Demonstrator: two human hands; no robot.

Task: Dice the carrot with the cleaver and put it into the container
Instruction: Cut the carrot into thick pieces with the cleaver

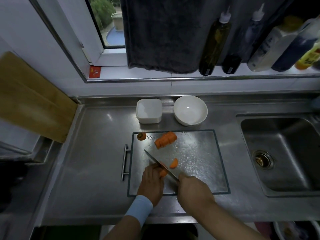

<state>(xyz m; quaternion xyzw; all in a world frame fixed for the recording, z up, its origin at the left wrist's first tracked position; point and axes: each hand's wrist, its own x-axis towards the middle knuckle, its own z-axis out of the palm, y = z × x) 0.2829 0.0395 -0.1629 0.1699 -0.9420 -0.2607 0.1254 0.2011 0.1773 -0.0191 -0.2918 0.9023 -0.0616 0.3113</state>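
On the steel cutting board (199,163) my left hand (152,182) holds down a piece of carrot (163,172) with curled fingers. My right hand (194,191) grips the handle of the cleaver (156,162), whose blade stands on that piece right beside my left fingers. A cut half-round slice (173,163) lies just right of the blade. A row of carrot slices (165,139) lies at the board's far side, and the carrot's stem end (141,136) sits at the far left corner. The white square container (149,110) stands behind the board.
A white round bowl (190,110) stands right of the container. The sink (284,153) lies to the right. A wooden board (32,99) leans at the left wall. Several bottles (214,44) and a dark towel (164,33) occupy the window ledge.
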